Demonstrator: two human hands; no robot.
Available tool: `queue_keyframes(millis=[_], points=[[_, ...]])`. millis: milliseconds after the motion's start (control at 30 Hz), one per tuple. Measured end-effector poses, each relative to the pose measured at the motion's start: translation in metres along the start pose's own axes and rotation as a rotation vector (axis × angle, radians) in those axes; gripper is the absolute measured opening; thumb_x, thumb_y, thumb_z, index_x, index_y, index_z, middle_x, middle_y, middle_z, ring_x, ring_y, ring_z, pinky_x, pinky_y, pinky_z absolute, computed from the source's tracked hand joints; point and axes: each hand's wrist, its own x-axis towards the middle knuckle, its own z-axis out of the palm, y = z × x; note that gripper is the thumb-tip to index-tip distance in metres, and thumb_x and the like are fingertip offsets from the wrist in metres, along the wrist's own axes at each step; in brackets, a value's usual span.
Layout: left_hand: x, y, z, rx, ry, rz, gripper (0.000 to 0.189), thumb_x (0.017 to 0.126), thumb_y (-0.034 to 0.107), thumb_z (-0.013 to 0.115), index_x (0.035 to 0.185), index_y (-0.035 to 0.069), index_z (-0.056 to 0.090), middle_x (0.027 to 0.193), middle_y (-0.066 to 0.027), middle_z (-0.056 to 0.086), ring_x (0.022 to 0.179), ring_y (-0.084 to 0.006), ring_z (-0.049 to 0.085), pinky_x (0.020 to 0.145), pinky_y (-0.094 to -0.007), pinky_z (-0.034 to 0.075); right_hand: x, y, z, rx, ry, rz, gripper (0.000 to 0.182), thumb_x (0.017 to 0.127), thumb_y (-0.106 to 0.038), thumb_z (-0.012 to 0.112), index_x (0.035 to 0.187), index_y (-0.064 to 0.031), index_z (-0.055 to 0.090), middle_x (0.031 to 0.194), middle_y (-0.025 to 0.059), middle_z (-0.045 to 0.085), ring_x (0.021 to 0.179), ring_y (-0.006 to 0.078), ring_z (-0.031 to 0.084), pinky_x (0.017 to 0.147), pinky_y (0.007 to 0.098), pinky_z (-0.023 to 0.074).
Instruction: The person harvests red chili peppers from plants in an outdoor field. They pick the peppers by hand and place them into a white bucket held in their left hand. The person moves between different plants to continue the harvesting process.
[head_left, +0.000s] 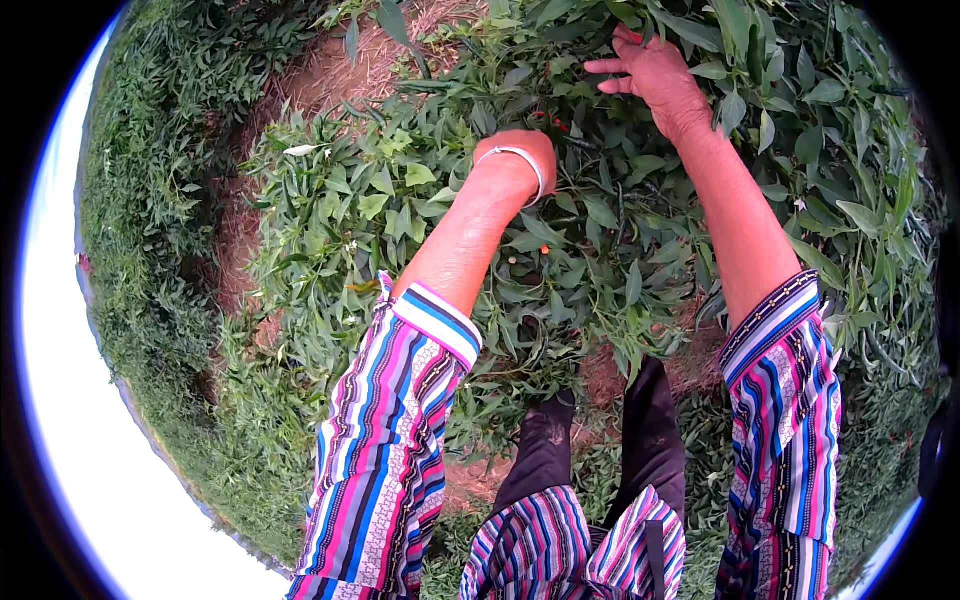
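My left hand (519, 159), with a white bangle at the wrist, is curled down into the chilli plants (600, 210). Its fingertips are hidden, so what it holds does not show. Red chilli peppers (553, 120) hang among the leaves just past it. Farther up and to the right, my right hand (660, 79) reaches into the foliage with two fingers stretched out to the left. A bit of a red chilli pepper (636, 37) shows at its upper fingers, pinched there; leaves cover part of this hand.
Dark green chilli peppers (431, 85) hang on the stems around. Bare soil with dry straw (337, 75) runs along the left of the plants, with another dense green row (157, 195) beyond. My dark trouser legs (544, 442) stand among low branches.
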Motion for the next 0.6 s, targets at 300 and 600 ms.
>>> queue_keyframes(millis=[300,600], points=[[-0.040,-0.011,0.049,-0.665,0.574,-0.145,0.033,0.065,0.034,0.057,0.071,0.002,0.053,0.069,-0.0160,0.055,0.068,-0.0319,0.053,0.060,-0.0366,0.041,-0.003,-0.001,-0.008,-0.005,0.074,0.097,0.032,0.081,-0.010,0.037,0.109,0.0031,0.031,0.110,0.0103,0.037,0.084,0.0207,0.055,0.060,0.0265,0.0460],[-0.023,-0.044,0.081,-1.198,0.675,-0.223,0.026,0.068,0.021,0.057,0.060,-0.002,0.048,0.052,-0.0043,0.044,0.049,-0.0128,0.037,0.049,-0.0278,0.035,-0.003,-0.008,-0.015,0.048,0.153,0.188,0.025,0.081,-0.011,0.039,0.101,0.0021,0.034,0.096,0.0087,0.043,0.074,0.0206,0.057,0.050,0.0237,0.0472]])
